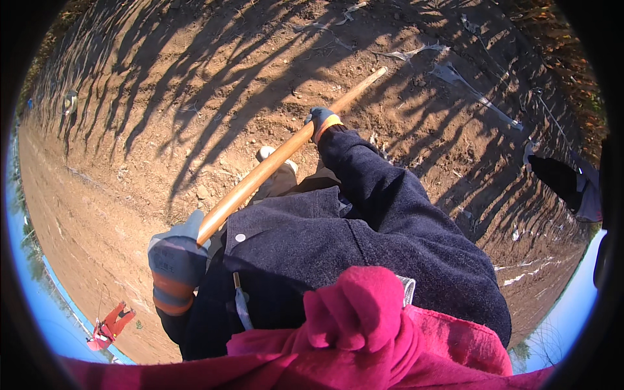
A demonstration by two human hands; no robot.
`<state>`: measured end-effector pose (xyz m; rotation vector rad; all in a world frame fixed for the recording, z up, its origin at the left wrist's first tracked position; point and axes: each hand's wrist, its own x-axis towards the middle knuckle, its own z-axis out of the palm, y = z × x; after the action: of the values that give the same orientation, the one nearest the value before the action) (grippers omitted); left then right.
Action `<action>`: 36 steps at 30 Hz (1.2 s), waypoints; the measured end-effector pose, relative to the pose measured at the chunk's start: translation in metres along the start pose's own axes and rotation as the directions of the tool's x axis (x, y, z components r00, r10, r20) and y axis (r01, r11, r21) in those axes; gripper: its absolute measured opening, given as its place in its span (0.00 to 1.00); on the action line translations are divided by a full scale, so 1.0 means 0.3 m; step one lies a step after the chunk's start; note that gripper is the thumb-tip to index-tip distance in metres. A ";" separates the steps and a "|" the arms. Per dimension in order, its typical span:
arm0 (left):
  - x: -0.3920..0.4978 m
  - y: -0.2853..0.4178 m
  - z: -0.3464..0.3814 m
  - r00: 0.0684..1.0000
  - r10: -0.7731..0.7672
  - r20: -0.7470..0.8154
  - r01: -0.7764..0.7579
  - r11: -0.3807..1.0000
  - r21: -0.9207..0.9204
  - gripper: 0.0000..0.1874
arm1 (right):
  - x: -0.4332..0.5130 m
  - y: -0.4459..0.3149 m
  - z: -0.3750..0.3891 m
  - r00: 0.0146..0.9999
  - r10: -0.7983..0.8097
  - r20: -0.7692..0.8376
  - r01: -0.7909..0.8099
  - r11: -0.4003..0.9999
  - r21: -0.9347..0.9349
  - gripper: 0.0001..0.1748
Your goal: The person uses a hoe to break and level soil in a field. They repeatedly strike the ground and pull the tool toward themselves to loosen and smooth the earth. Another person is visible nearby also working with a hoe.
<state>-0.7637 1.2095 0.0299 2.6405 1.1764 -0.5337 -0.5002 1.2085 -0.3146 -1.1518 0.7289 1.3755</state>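
A smooth wooden pole, perhaps a tool handle [258, 178], runs slantwise in front of my body. Near its lower end, by my left hip, my left hand [178, 258] grips it in a blue-grey rubber-coated glove with an orange and grey cuff. My right hand [321, 122], in a matching glove, is closed around the shaft farther up, beyond my feet. Past that hand the pole narrows to a pale bare tip [384, 71]. Its other end is hidden at my left hand, so whether a tool head is fitted there cannot be seen.
Dry brown soil [214, 136] with long shadows surrounds my shoes [280, 161]. Torn whitish plastic film [468, 87] lies ahead to the right. A dark cloth or bag [560, 183] is at far right. Another person in red [112, 326] is distant at lower left.
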 end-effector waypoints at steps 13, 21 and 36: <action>-0.092 -0.323 -0.118 0.958 0.229 -0.169 -0.262 0.942 -0.208 0.13 | -0.144 0.281 0.221 0.999 -0.003 0.037 0.001 0.998 0.059 0.06; -0.097 -0.455 -0.097 0.996 0.086 -0.015 -0.087 0.967 -0.241 0.11 | -0.131 0.309 0.265 0.999 0.003 -0.033 0.001 0.995 0.095 0.01; 0.077 -0.303 -0.056 0.993 0.100 -0.057 -0.098 0.994 0.047 0.18 | 0.001 0.110 0.291 0.995 -0.091 -0.048 0.090 0.996 -0.015 0.04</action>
<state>-0.8134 1.2907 0.0326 2.7529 1.0540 -0.4725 -0.5514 1.2833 -0.2926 -1.2175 0.6948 1.2817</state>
